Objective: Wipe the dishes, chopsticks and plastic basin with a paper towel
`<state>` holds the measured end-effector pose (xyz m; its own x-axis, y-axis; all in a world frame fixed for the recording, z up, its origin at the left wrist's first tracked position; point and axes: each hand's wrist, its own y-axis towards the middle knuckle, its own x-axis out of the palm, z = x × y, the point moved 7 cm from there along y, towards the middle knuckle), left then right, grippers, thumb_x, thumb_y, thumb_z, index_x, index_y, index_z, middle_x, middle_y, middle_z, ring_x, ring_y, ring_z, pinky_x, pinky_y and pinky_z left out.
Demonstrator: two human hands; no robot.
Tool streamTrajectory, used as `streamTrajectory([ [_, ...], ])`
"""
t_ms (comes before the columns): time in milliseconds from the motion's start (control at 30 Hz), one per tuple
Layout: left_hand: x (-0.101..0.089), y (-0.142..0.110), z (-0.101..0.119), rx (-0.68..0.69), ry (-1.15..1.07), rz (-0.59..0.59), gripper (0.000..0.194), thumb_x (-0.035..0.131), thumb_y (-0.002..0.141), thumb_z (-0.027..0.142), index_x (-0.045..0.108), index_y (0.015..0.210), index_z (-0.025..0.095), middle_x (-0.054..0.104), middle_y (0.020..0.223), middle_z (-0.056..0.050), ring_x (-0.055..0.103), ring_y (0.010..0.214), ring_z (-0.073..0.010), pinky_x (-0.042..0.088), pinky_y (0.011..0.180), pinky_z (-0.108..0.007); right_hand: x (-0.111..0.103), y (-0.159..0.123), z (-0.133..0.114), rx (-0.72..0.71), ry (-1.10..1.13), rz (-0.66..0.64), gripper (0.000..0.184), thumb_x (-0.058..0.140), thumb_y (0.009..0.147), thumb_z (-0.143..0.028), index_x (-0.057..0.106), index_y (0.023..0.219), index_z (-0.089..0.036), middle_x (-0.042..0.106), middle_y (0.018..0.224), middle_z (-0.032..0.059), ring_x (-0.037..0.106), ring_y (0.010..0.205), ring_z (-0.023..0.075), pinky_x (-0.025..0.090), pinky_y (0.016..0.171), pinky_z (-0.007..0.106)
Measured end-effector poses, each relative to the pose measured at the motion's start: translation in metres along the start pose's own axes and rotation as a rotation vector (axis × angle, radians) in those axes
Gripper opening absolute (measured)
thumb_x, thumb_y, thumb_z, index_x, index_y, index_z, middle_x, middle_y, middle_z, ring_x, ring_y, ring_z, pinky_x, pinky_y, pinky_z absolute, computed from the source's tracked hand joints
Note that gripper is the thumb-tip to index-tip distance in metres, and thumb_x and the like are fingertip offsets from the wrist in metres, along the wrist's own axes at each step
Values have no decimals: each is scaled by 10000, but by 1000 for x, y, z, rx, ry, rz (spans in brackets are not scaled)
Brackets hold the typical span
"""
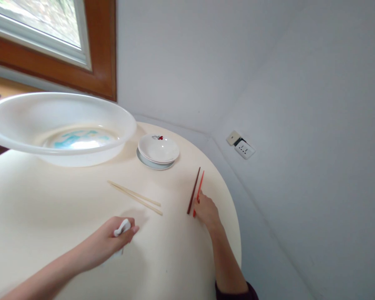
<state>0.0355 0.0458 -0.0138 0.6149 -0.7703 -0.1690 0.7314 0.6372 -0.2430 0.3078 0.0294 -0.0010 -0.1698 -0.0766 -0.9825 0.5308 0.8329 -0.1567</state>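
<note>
My left hand (pixel 117 237) is closed around a white soup spoon (pixel 124 227) above the near part of the table. The spoon's curved end sticks up past my fingers; much of it is hidden by the hand. On the right, the fingers of my right hand (pixel 207 210) are closed on a red chopstick (pixel 201 183) that lies near the table's edge. Just left of it, and apart from my hand, is a dark brown chopstick (pixel 193 190). Between my two hands, a little farther back, a pair of pale chopsticks (pixel 134 195) lies crossed at a narrow angle.
A stack of small white dishes (pixel 159 151) stands at the back of the round cream table (pixel 178 254). To its left is a large white plastic basin (pixel 81 157) with a blue pattern inside. Walls with a socket (pixel 244 149) border the table's right and back.
</note>
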Motion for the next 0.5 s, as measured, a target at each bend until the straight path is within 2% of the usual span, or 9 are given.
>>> streamTrajectory([
  [500,0,-1,0,3,-2,18,401,480,787,487,319,538,217,304,482,67,363,461,-108,320,475,-225,-1,1,-5,-76,65,38,426,330,879,-215,461,1280,-158,683,935,137,638,833,229,421,657,286],
])
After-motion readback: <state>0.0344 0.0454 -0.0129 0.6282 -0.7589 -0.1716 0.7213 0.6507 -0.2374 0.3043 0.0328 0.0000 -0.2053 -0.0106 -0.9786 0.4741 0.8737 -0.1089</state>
